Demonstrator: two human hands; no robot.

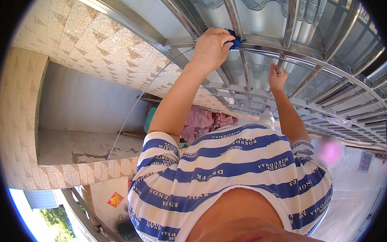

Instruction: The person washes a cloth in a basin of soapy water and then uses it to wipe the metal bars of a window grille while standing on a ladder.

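My left hand (pixel 212 48) holds a crumpled dark blue cloth (pixel 234 40) against the upper horizontal rail (pixel 263 40) of a stainless steel window grille, where a vertical bar meets it. Lower and to the right, my right hand (pixel 278 78) is closed around a vertical bar (pixel 281 63) of the same grille. A thin cable (pixel 133 107) passes close to my left wrist and slopes down to the left. Behind the bars are glass panes and a patterned curtain (pixel 252 1). Part of the cloth is hidden under my left fingers.
A tiled wall (pixel 97 37) with a recessed opening (pixel 88 101) lies to the left. Pink fabric or plastic (pixel 198 121) and a green container (pixel 151 118) are below my left arm. A pink blurred shape (pixel 330 152) is at the right, above a concrete floor (pixel 351 181).
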